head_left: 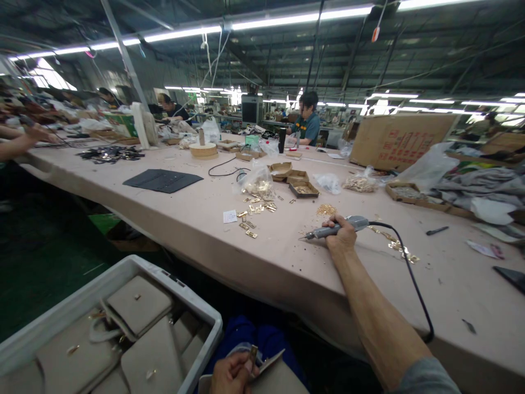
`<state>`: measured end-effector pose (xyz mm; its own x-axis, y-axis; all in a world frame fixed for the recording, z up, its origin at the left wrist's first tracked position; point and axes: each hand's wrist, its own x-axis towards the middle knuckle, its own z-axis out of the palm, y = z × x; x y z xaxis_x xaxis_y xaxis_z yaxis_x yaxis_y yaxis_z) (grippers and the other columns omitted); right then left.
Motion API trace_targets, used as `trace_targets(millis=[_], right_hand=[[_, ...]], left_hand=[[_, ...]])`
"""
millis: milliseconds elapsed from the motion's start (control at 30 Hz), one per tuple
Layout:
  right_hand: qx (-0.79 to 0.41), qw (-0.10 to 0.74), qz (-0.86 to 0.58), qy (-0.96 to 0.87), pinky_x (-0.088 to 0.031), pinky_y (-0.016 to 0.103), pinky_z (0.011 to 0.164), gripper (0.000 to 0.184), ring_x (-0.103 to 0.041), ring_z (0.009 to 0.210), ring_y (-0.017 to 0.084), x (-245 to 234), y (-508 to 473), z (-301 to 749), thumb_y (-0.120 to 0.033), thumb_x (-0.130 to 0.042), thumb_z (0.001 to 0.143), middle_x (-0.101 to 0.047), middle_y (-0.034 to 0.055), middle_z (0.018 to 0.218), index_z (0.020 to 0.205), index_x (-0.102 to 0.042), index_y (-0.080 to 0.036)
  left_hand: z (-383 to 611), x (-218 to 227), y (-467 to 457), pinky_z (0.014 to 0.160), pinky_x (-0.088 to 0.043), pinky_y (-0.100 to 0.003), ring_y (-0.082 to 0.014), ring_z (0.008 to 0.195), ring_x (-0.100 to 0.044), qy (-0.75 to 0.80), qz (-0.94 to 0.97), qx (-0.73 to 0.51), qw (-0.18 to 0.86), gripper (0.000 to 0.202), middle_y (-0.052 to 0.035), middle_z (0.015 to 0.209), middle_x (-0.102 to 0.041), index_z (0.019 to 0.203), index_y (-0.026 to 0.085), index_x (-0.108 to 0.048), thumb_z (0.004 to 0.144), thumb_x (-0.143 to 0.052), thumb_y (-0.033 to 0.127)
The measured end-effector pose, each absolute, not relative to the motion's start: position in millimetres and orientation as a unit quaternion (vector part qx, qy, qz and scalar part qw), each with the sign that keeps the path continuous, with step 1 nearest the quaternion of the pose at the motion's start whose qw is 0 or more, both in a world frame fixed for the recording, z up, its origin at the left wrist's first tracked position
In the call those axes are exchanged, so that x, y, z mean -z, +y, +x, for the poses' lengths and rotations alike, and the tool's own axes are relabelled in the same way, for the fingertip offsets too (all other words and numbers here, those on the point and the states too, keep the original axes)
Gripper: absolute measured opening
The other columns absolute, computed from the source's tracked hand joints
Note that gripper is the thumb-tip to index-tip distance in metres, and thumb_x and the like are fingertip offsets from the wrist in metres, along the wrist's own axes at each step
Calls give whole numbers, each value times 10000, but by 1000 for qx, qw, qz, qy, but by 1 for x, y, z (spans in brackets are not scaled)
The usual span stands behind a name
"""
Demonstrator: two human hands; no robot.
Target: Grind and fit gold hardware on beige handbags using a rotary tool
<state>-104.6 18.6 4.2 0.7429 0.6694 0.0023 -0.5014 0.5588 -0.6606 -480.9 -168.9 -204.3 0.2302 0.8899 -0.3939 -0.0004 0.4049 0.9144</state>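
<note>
My right hand (341, 234) rests on the long pink worktable (197, 219) with its fingers closed round a grey corded electric screwdriver (334, 229), whose tip points left. The black cord (410, 273) runs right and down over the table edge. Low in the view, my left hand (230, 375) pinches a small gold metal fitting (253, 354) against a beige bag piece (270, 377) on my lap. Loose gold fittings (256, 210) lie scattered on the table left of the screwdriver.
A grey bin (164, 279) at lower left holds several beige handbags. A clear bag of fittings (258, 183), small cardboard trays (302, 189), a black mat (162, 180) and a big cardboard box (397, 142) sit on the table. Other people work at the far end and left.
</note>
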Motion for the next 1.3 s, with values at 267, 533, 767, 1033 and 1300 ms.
trace_targets(millis=[267, 533, 767, 1033, 1300], right_hand=[[-339, 891, -238, -187, -495, 192, 569, 326, -425, 536, 43, -49, -22, -107, -136, -762, 685, -491, -63, 729, 784, -455, -184], [-339, 888, -240, -195, -459, 207, 576, 289, -408, 565, 62, -50, -121, -188, -131, -775, 730, -494, -40, 734, 830, -509, -184], [-368, 859, -331, -130, -467, 226, 605, 301, -431, 598, 80, 41, -181, -270, -181, -798, 743, -483, -47, 724, 868, -524, -196], [-315, 818, -434, -208, -467, 287, 577, 241, -483, 538, 108, 72, -197, -335, -213, -788, 775, -514, -44, 671, 851, -561, -184], [-314, 792, -437, -288, -483, 307, 581, 171, -514, 507, 119, 76, -194, -357, -205, -776, 820, -538, -37, 628, 825, -609, -172]], left_hand=[[-476, 200, -174, 338, -303, -193, -109, 301, -417, 523, 405, -339, 669, 661, -4, 396, -515, 790, 125, -726, 666, -743, 774], [-475, 204, -175, 319, -376, -205, -141, 315, -507, 531, 392, -326, 677, 677, -69, 494, -637, 857, 104, -721, 651, -754, 747], [-478, 184, -180, 355, -460, -211, -165, 415, -629, 526, 378, -336, 684, 519, -124, 710, -730, 947, 67, -731, 737, -802, 537], [-474, 177, -186, 385, -530, -216, -174, 520, -707, 511, 340, -342, 711, 185, -192, 993, -755, 959, 40, -710, 845, -629, 161], [-478, 172, -189, 442, -552, -211, -171, 511, -699, 496, 332, -354, 720, 170, -170, 820, -760, 919, 29, -721, 821, -657, 153]])
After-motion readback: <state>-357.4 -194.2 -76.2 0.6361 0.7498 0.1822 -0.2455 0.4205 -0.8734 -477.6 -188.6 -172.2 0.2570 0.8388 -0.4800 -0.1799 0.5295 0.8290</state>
